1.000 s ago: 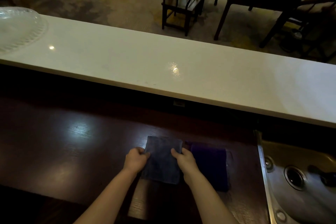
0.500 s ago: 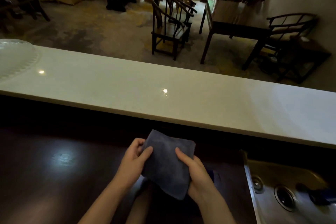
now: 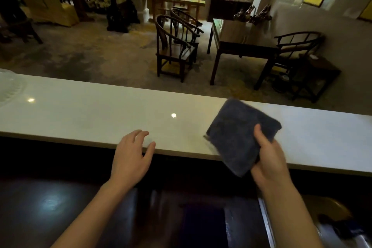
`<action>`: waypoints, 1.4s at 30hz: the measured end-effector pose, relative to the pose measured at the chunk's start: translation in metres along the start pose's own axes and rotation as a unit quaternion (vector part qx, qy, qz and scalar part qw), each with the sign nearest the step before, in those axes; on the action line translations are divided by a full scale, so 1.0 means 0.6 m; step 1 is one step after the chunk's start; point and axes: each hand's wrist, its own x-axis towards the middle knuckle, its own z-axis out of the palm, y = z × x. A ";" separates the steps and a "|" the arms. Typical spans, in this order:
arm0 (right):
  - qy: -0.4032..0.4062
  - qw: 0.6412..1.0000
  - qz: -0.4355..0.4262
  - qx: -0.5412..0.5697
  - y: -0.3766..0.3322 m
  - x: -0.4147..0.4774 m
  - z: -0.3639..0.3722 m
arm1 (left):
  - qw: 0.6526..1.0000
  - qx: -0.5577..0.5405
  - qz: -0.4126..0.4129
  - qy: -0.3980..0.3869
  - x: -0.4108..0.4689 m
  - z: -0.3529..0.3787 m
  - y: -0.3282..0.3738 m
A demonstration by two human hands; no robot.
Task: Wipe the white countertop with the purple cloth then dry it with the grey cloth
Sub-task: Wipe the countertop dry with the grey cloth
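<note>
The white countertop [image 3: 100,115] runs across the middle of the view as a long raised ledge. My right hand [image 3: 268,159] grips the folded grey cloth [image 3: 239,135] by its near edge and holds it over the countertop's front edge, right of centre. My left hand [image 3: 130,157] hovers open, fingers spread, at the countertop's near edge and holds nothing. The purple cloth [image 3: 201,225] lies as a dark purple patch on the lower dark wooden counter, between my forearms.
A clear domed lid [image 3: 8,88] sits at the countertop's far left end. A steel sink [image 3: 342,233] is at the lower right. Beyond the ledge stand wooden chairs [image 3: 177,46] and a dark table [image 3: 241,46].
My left hand let go of the grey cloth and moved left. My right hand carried the cloth up and right, over the white countertop. The view tilted upward.
</note>
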 end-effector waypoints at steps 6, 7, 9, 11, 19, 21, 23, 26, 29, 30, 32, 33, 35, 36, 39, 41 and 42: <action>0.110 0.925 -0.175 -0.320 -0.036 0.061 -0.063 | 0.995 0.093 -0.017 -0.021 -0.004 0.015 -0.034; 0.107 0.894 -0.201 -0.386 -0.029 0.072 -0.074 | 0.995 0.098 -0.014 -0.022 -0.005 0.015 -0.033; 0.071 0.831 -0.221 -0.506 -0.004 0.096 -0.096 | 0.994 0.109 -0.011 -0.023 -0.007 0.015 -0.032; 0.002 0.769 -0.175 -0.615 0.035 0.116 -0.115 | 0.993 0.114 -0.014 -0.027 -0.007 0.011 -0.030; 0.003 0.628 -0.147 -0.765 0.145 0.103 -0.055 | 0.994 0.108 -0.018 -0.027 -0.001 0.001 -0.030; -0.025 0.614 -0.169 -0.771 0.163 0.091 -0.022 | 0.993 0.110 -0.013 -0.031 -0.003 0.001 -0.032; -0.060 0.608 -0.185 -0.770 0.185 0.072 0.014 | 0.993 0.114 -0.007 -0.034 -0.004 0.002 -0.035; -0.113 0.614 -0.196 -0.756 0.214 0.048 0.068 | 0.992 0.120 -0.003 -0.033 -0.005 0.003 -0.040; -0.170 0.620 -0.195 -0.741 0.240 0.026 0.117 | 0.992 0.124 -0.001 -0.034 -0.004 0.004 -0.043; -0.189 0.622 -0.194 -0.734 0.248 0.020 0.131 | 0.992 0.123 -0.002 -0.035 -0.004 0.004 -0.044; -0.226 0.625 -0.198 -0.721 0.265 0.008 0.158 | 0.992 0.120 -0.004 -0.039 -0.003 0.006 -0.048; -0.243 0.627 -0.202 -0.712 0.272 0.002 0.171 | 0.992 0.119 -0.007 -0.040 -0.003 0.008 -0.052; -0.270 0.638 -0.210 -0.690 0.283 -0.008 0.193 | 0.993 0.110 -0.012 -0.047 -0.004 0.011 -0.060; -0.282 0.643 -0.215 -0.679 0.287 -0.013 0.202 | 0.993 0.102 -0.013 -0.052 -0.005 0.013 -0.063; -0.296 0.642 -0.229 -0.669 0.287 -0.016 0.215 | 0.995 0.084 -0.015 -0.054 -0.005 0.016 -0.068; -0.292 0.619 -0.235 -0.690 0.280 -0.010 0.209 | 0.995 0.092 -0.009 -0.045 -0.006 0.021 -0.069; -0.291 0.605 -0.238 -0.702 0.275 -0.005 0.203 | 0.994 0.100 -0.003 -0.038 -0.007 0.024 -0.070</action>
